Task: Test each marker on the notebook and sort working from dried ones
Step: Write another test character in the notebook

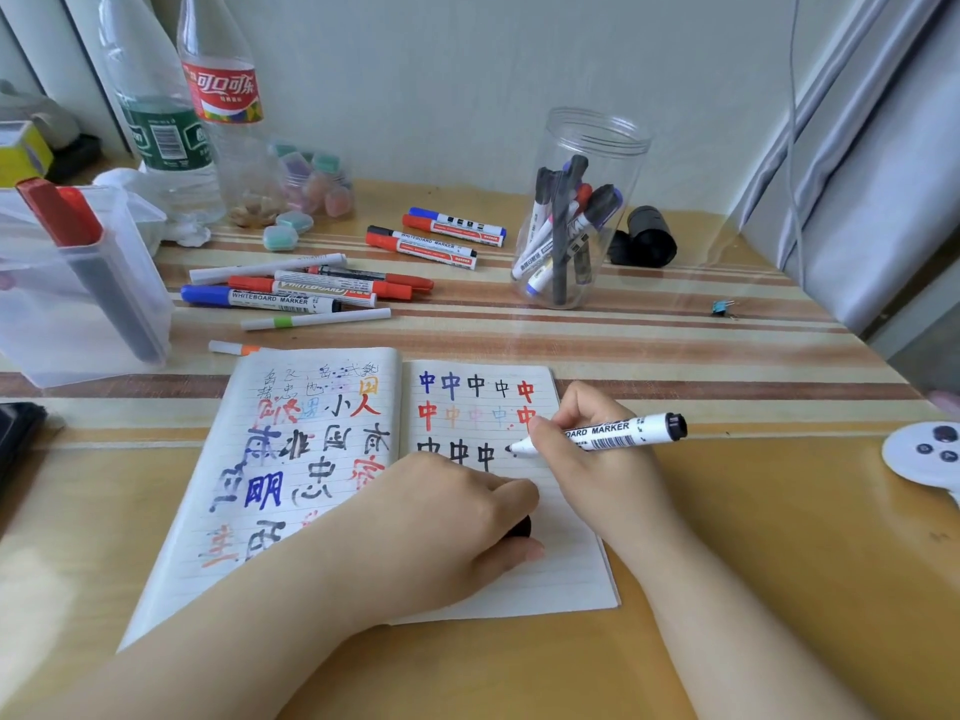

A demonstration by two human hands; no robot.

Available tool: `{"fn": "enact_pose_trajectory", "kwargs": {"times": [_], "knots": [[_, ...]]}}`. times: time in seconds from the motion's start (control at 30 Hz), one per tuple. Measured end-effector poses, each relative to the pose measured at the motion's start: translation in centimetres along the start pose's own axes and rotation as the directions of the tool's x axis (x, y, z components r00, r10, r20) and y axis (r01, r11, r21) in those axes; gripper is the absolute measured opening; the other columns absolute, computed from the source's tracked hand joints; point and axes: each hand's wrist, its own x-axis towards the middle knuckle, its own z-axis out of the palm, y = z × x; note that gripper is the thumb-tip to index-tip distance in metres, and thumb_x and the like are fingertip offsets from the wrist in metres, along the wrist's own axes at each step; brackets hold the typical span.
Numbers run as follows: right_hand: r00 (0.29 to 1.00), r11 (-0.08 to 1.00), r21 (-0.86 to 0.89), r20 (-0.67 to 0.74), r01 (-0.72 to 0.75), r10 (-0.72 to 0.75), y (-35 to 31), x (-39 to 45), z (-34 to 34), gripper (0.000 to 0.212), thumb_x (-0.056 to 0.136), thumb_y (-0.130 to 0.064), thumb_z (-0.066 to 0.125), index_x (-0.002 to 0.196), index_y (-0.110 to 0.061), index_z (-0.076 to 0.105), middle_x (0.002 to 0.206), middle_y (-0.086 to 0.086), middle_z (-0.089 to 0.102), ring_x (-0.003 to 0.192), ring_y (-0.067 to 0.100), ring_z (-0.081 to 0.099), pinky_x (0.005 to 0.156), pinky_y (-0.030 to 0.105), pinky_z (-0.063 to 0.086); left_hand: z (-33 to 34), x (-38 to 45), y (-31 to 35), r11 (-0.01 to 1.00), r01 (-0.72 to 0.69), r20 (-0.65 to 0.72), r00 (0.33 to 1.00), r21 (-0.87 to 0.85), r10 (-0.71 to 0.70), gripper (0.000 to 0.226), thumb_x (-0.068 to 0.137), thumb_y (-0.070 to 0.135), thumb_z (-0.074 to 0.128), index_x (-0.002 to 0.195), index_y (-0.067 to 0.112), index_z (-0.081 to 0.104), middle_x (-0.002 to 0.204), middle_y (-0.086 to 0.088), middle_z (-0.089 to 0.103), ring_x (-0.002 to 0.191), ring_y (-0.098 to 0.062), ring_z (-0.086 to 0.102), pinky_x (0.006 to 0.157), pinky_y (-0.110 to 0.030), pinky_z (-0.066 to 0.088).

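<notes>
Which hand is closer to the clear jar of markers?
Right. The right hand writes with a marker on the notebook, below the jar; the left hand rests lower and further left.

An open lined paper notebook [524, 574] lies on the yellow wooden table [753, 537], its pages covered with black, blue and red characters. The right hand [587, 459] holds a white whiteboard marker [605, 434] with its tip touching the right page. The left hand [457, 522] rests on the notebook, its grip around a small black cap [521, 527]. Behind stands a clear plastic jar [579, 210] of markers.
</notes>
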Motion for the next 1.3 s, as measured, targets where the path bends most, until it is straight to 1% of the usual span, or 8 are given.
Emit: {"fn": "enact_pose_trajectory", "kwargs": {"times": [0.17,0.27,0.33,0.5,0.7,1.03,1.17,1.3], "knots": [[1.000,1.000,-0.020,0.021,-0.009,0.010,0.08,-0.12,-0.21,0.037,0.082,-0.007,0.062,0.058,-0.016,0.036,0.047,-0.010,0.033,0.046,0.005,0.030,0.044,0.016,0.025,0.28,0.04,-0.04,1.000,0.010,-0.002,1.000,-0.002,-0.010,0.034,0.087,0.046,0.035,0.079,0.023,0.059,0.055,0.012,0.054,0.040,-0.011,0.045,0.038,-0.019,0.026],[1.000,1.000,-0.010,-0.009,-0.012,0.011,0.05,-0.11,-0.34,0.037,0.082,-0.007,0.062,0.058,-0.016,0.035,0.046,-0.011,0.033,0.046,0.005,0.030,0.044,0.016,0.025,0.37,0.02,-0.11,1.000,0.014,-0.005,1.000,0.001,-0.014,0.037,0.087,0.047,0.033,0.083,0.024,0.061,0.056,0.012,0.056,0.041,-0.010,0.047,0.038,-0.019,0.029],[0.999,1.000,0.010,-0.035,-0.014,0.015,0.06,-0.09,-0.33,0.038,0.083,-0.008,0.062,0.058,-0.017,0.036,0.046,-0.012,0.035,0.046,0.004,0.032,0.044,0.015,0.026,0.28,0.02,-0.08,1.000,0.017,-0.010,1.000,0.004,-0.017,0.037,0.087,0.047,0.033,0.084,0.024,0.062,0.056,0.012,0.055,0.040,-0.009,0.047,0.038,-0.019,0.027],[0.999,0.999,-0.009,-0.019,-0.035,0.035,0.01,-0.17,-0.11,0.036,0.082,-0.009,0.063,0.059,-0.016,0.037,0.045,-0.012,0.036,0.044,0.004,0.032,0.043,0.014,0.026,0.26,0.02,-0.05,1.000,0.015,-0.017,1.000,0.022,-0.015,0.038,0.087,0.048,0.033,0.083,0.025,0.062,0.056,0.013,0.055,0.040,-0.008,0.046,0.037,-0.019,0.026],[0.992,0.999,-0.014,-0.122,-0.039,0.037,-0.05,-0.15,-0.51,0.036,0.078,-0.004,0.060,0.055,-0.015,0.034,0.042,-0.011,0.034,0.042,0.005,0.031,0.041,0.014,0.023,0.44,0.02,-0.10,1.000,0.013,-0.033,0.999,0.020,-0.012,0.039,0.087,0.049,0.033,0.084,0.024,0.064,0.057,0.014,0.057,0.041,-0.008,0.049,0.036,-0.019,0.034],[1.000,1.000,-0.003,-0.011,-0.005,0.005,-0.04,-0.30,-0.31,0.037,0.081,-0.004,0.063,0.056,-0.014,0.037,0.044,-0.012,0.034,0.044,0.004,0.031,0.043,0.014,0.025,0.48,0.06,-0.16,0.999,0.012,-0.042,0.999,0.040,-0.011,0.039,0.085,0.049,0.034,0.083,0.026,0.065,0.055,0.014,0.056,0.039,-0.007,0.048,0.037,-0.018,0.031],[0.998,0.999,-0.007,-0.060,-0.035,0.035,-0.04,-0.31,-0.56,0.038,0.079,-0.004,0.061,0.054,-0.016,0.035,0.041,-0.012,0.034,0.042,0.005,0.032,0.041,0.013,0.023,0.55,-0.02,-0.18,1.000,0.010,-0.043,0.999,0.017,-0.009,0.039,0.086,0.049,0.034,0.084,0.025,0.065,0.057,0.014,0.058,0.041,-0.007,0.050,0.036,-0.018,0.036],[0.995,0.999,0.012,-0.088,-0.047,0.047,-0.07,-0.25,-0.77,0.038,0.080,-0.004,0.061,0.055,-0.014,0.035,0.042,-0.012,0.033,0.042,0.004,0.030,0.041,0.014,0.022,0.42,0.05,-0.18,0.999,0.012,-0.044,0.999,0.043,-0.010,0.039,0.085,0.049,0.034,0.083,0.025,0.065,0.055,0.013,0.056,0.040,-0.007,0.048,0.036,-0.018,0.033]]}}
